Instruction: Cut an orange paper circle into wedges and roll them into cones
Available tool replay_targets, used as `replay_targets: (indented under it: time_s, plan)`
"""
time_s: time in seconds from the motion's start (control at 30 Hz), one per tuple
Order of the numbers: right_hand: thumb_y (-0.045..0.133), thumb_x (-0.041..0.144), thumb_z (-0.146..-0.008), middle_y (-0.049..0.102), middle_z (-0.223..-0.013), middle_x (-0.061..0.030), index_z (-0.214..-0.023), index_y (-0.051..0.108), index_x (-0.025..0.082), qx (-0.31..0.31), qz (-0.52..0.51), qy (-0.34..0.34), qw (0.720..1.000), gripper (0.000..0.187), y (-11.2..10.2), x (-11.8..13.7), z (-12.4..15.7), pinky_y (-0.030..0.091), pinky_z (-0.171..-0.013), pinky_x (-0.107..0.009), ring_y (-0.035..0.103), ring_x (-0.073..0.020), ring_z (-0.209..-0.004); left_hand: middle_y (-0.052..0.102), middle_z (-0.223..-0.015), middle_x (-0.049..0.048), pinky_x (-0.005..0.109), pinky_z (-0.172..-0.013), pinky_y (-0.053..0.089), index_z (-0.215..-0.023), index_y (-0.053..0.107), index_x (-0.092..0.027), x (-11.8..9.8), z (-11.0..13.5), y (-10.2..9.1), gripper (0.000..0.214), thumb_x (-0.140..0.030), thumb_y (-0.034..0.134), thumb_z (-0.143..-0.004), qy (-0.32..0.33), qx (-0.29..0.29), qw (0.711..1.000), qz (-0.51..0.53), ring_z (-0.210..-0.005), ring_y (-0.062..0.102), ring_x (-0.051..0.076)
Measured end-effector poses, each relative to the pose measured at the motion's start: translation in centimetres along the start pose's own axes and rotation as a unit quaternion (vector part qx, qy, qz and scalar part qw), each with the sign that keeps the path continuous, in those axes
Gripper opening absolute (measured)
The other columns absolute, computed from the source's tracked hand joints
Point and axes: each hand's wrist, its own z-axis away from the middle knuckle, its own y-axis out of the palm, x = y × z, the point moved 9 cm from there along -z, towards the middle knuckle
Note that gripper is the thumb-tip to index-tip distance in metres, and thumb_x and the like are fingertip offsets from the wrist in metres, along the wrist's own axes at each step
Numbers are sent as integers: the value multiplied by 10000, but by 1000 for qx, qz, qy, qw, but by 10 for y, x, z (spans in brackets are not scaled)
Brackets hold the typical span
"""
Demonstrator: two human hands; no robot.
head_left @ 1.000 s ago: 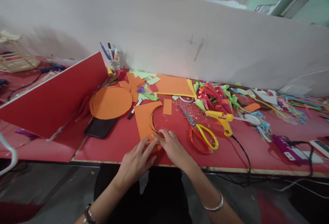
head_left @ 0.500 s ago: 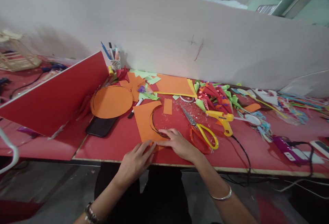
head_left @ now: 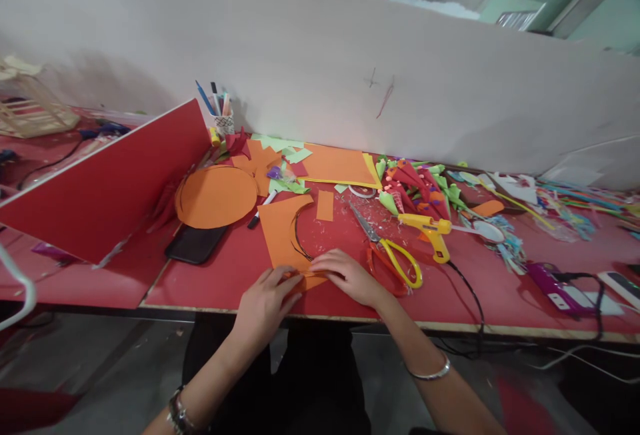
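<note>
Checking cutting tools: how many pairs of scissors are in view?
1. The red-and-yellow-handled scissors lie on the red tabletop between the right hand and the yellow hot-glue gun. Others may be hidden.

orange paper sheet (head_left: pixel 277 232) | curved cutout at right, dark-lined rim | far part flat, near end partly hidden | on red tabletop (head_left: pixel 215 285), near front edge

The near paper (head_left: pixel 275 225) is orange, with a black line along its curve. The round paper (head_left: pixel 217 198) on the left is orange too. The table (head_left: pixel 195 292) is red. The scissors (head_left: pixel 373 235) have one yellow handle and one red-orange one. The far-left cup (head_left: pixel 225 124) is white with black criss-cross lines.
</note>
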Motion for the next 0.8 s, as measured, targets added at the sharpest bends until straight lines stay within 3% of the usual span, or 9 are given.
replay_targets:
  time_s: [0.23, 0.43, 0.6, 0.73, 0.8]
  plan:
    - [500, 161, -841, 598, -993, -62, -868, 656, 193, -49, 0, 3, 999, 162, -7, -11, 11, 427, -851, -301, 530, -152, -954, 613, -989, 33, 289, -733, 475, -1060, 581, -218, -6, 0, -1, 237, -216, 454, -860, 30, -5, 1000, -1, -860, 547, 169]
    - [483, 180, -852, 602, -1036, -76, -929, 656, 180, -52, 22, 8, 998, 189, -5, -15, 17, 425, -871, -303, 529, -156, -982, 613, -1000, 42, 309, -750, 462, -1084, 563, -198, -6, -4, 0, 251, -211, 472, -851, 42, 19, 998, -47, -853, 547, 179]
    - [556, 267, -814, 567, -1132, -77, -1046, 613, 186, -8, 35, 23, 999, 252, -1, -15, 21, 389, -927, -331, 494, -174, -1048, 613, -1003, 28, 318, -755, 449, -1061, 565, -213, -4, -9, -4, 238, -250, 502, -834, 45, 57, 996, -55, -902, 540, 191]
    - [608, 363, -763, 561, -1103, -84, -1051, 596, 169, -5, 55, 36, 998, 348, 1, -3, 24, 402, -908, -328, 493, -186, -1024, 585, -1068, 39, 367, -830, 428, -1121, 528, -220, -5, -2, -8, 450, -392, 631, -718, 61, 59, 996, -25, -989, 503, 225]
    - [626, 413, -732, 562, -1076, -94, -1052, 583, 149, -3, 81, 34, 996, 417, 7, 7, 27, 422, -878, -331, 497, -199, -995, 581, -1084, 41, 374, -820, 432, -1157, 501, -226, -6, 6, -7, 504, -378, 651, -700, 77, 61, 995, -32, -978, 509, 226]
